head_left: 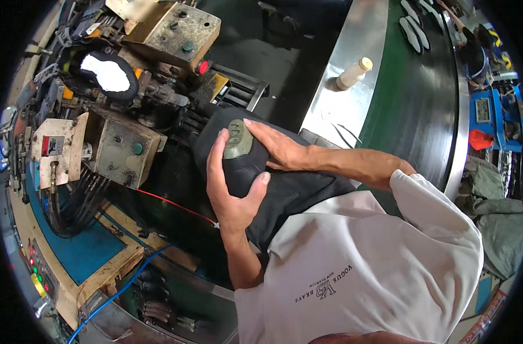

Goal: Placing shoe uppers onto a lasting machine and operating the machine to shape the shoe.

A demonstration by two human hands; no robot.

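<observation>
Over my lap, a green shoe last [238,140] has a black shoe upper [242,174] drawn around it, with the last's top showing. My left hand [231,198] grips it from the near left, fingers along the left side and thumb on the near right. From the right, my right hand [281,148] holds it too, its thumb beside the last's top and the other fingers partly hidden beneath. Dark fabric under the upper blends with it, so the lower outline is hard to make out.
A soiled machine with two button boxes [187,34] [121,150] stands left, a white-soled black shoe piece [109,74] in it. A bottle [354,73] stands on a metal ledge by the green conveyor belt [413,109], which carries soles [414,34]. Blue hose [118,293] runs lower left.
</observation>
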